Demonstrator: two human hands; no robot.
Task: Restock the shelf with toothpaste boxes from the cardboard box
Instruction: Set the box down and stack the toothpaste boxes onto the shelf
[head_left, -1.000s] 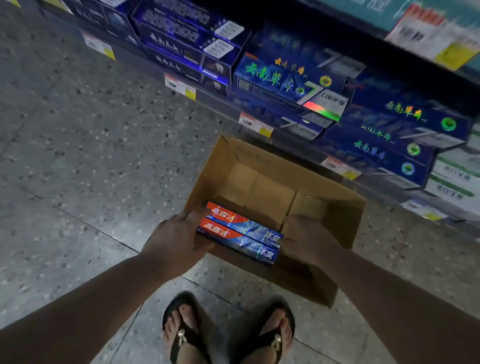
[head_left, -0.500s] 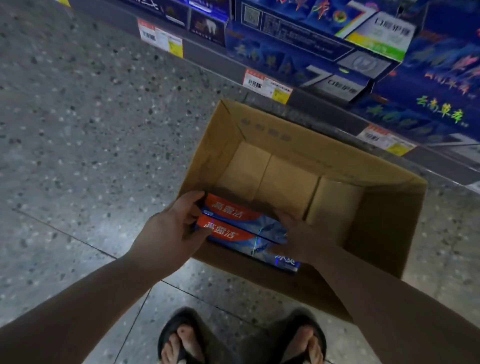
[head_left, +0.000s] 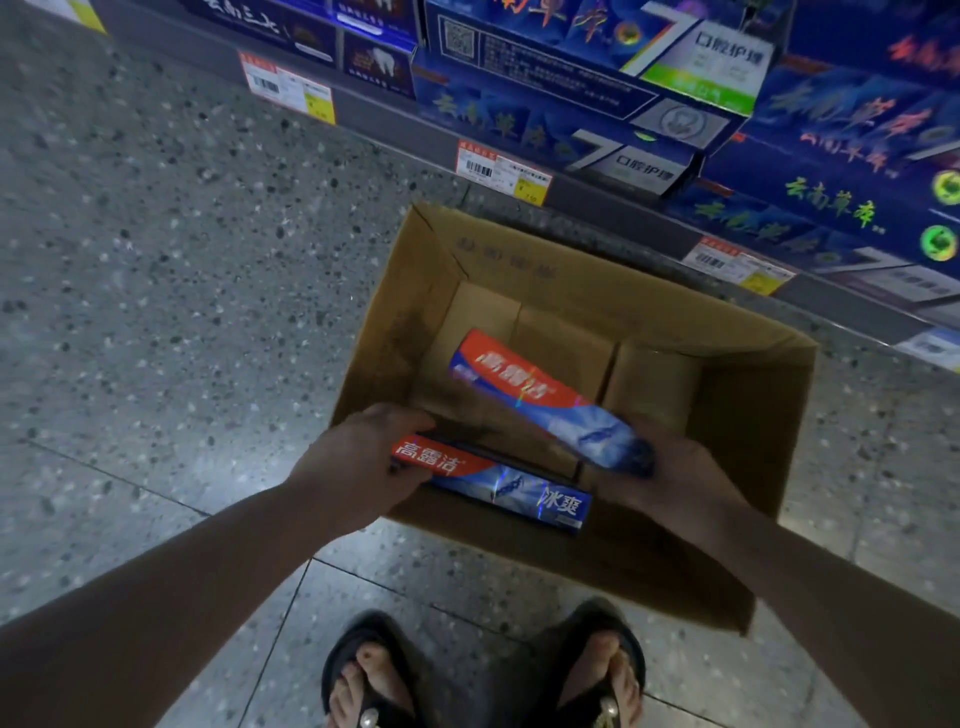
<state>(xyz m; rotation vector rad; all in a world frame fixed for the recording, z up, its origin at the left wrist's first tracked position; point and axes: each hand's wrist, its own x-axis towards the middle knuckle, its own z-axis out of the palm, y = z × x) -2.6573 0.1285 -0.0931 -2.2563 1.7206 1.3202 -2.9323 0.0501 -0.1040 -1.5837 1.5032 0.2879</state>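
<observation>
Nearest, two feet in black sandals (head_left: 602, 670) stand on the speckled floor (head_left: 156, 260), toes just short of the near wall of the cardboard box (head_left: 395, 322). Over that near wall the left grip (head_left: 358, 462) is clamped on the red end of the level toothpaste box (head_left: 498, 480), thumb on top and fingers curled beneath, so this pack lies along the near rim. Just beyond, the right grip (head_left: 670, 478) is curled round the blue end of the tilted toothpaste box (head_left: 540, 397), whose red end points toward the far left corner of the carton's inside. Beyond the two packs only bare bottom flaps show; whether more stock sits under the near wall cannot be told. The carton's far wall sits close against the foot of the shelf (head_left: 395, 124), which carries price tags (head_left: 501, 171) on its front edge and dark blue cartons (head_left: 597, 67) stacked above.

The step in hand looks like the lift-out: one pack per grip, both clear of the carton's bottom. The next move calls for raising them over the rim, turning them to match the shelf rows, and finding a gap, since the visible facings look full.
</observation>
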